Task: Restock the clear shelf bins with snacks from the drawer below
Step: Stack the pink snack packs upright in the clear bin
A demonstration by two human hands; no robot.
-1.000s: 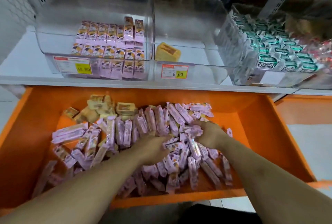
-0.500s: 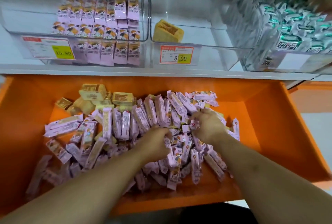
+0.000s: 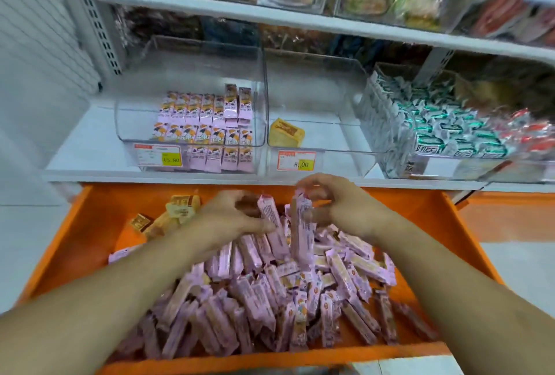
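Snacks in pink wrappers lie heaped in the orange drawer, below and just behind your hands. Your left hand grips one pink bar, fingers curled round it, and your right hand pinches a second bar by its top end; both bars are lifted clear of the heap. To the left of your left hand a few yellow packets rest in the drawer. Beyond your hands, the left clear bin has pink bars only on its right side, so I judge much restocking remains. The middle bin holds a single yellow packet.
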